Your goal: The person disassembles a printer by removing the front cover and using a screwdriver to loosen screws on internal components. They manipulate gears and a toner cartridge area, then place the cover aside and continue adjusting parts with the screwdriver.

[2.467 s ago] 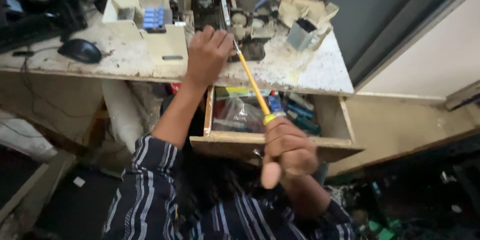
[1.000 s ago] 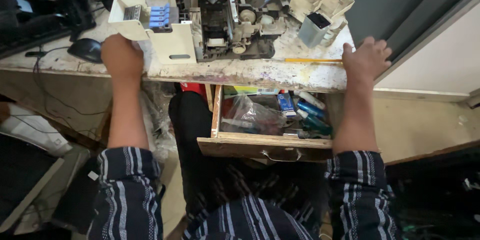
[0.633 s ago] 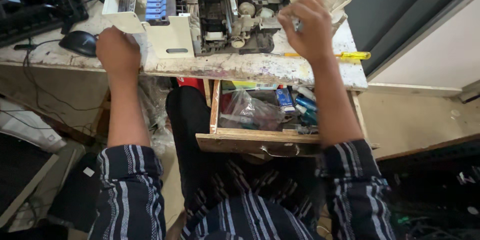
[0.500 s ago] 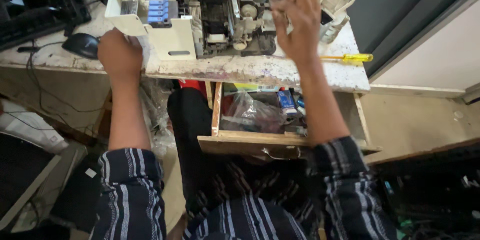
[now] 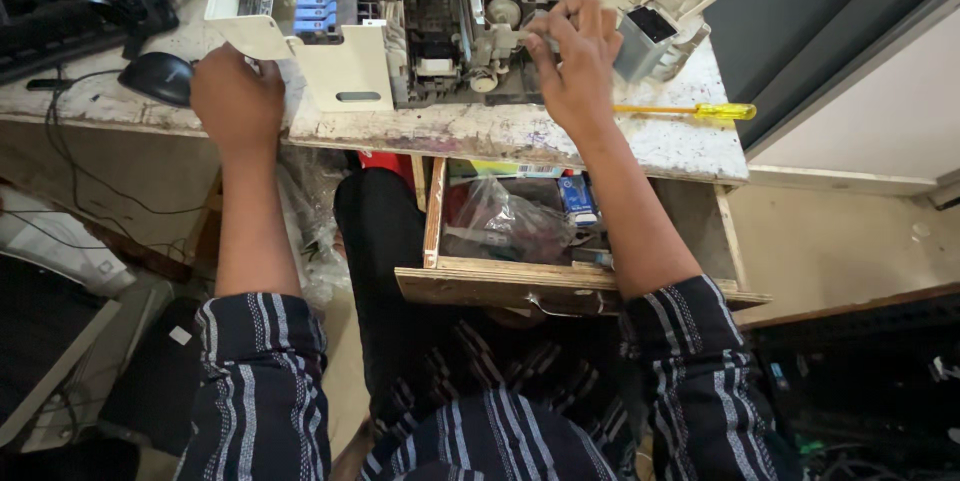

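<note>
With the yellow screwdriver (image 5: 690,111) now laid down on the surface (image 5: 640,141), the right hand (image 5: 572,59) has moved to pinch the opened printer's (image 5: 450,31) mechanism, its fingers clenched on a part, while the left hand (image 5: 236,101) stays clenched on the casing.

Stained matt tabletop (image 5: 560,136) (wood drawer (image 5: 520,284))

One head-worn camera looks steeply down, fairly close, over the worktable (image 5: 640,141) edge; its far side is probably cropped.

Small blue box (image 5: 577,199) in open wooden drawer (image 5: 560,281), crumpled clear plastic bag (image 5: 505,221) beside it
</note>
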